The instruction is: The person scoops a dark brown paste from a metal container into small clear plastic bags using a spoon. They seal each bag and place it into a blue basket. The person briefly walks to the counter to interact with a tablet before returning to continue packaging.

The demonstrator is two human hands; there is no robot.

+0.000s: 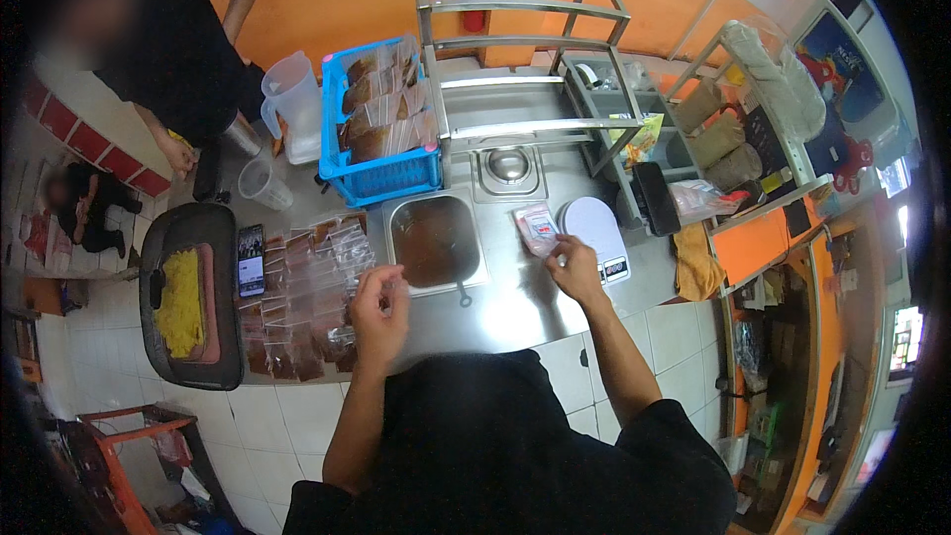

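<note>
My left hand (pixel 379 316) is raised over the right edge of several flat zip bags of brown sauce (pixel 301 267), its fingers loosely curled and no held thing visible. Beside it, a rectangular steel pan (pixel 435 241) holds brown liquid, and a handle projects over the near rim. My right hand (pixel 577 267) has its fingertips at the lower right corner of a pack of clear plastic bags (pixel 536 230). Whether they pinch a bag is unclear. A white digital kitchen scale (pixel 594 227) lies just right of the pack.
A blue plastic basket (pixel 383 178) of filled bags stands behind the sauce bags, near clear measuring jugs (pixel 290 108). Left are a phone (pixel 251 260) and a black container with yellow contents (pixel 180 305). A steel rack (pixel 527 126) rises behind the pan. Another person (pixel 189 37) stands at the far left.
</note>
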